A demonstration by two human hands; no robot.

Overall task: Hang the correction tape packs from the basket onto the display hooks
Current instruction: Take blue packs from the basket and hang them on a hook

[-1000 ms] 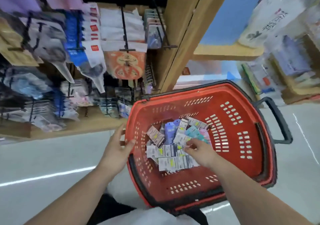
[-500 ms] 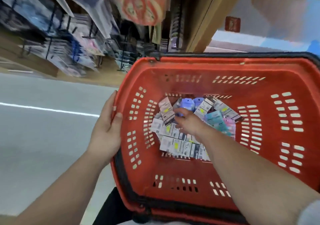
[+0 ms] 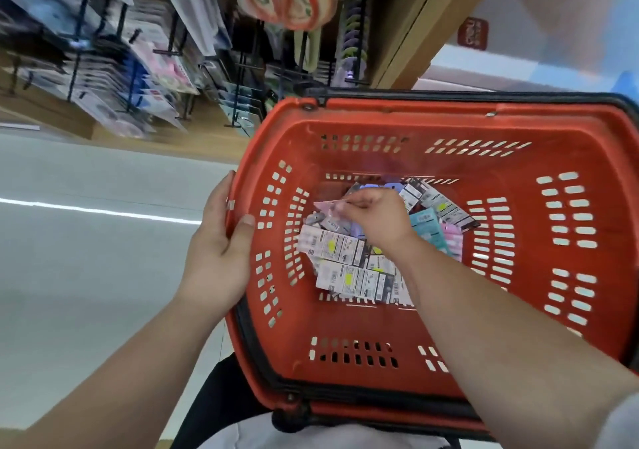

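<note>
Head: right hand (image 3: 377,222) pinches pack (image 3: 327,206) in basket (image 3: 415,113)

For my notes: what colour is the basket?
The basket is red; head view shows it best.

**One pack is picked up**

A pack (image 3: 326,206) has been pinched by the right hand (image 3: 378,222) and lifted a little off the pile (image 3: 340,249) in the basket (image 3: 345,313). Half a second ago the hand was laid down on the packs, and nothing was seen held.
</note>
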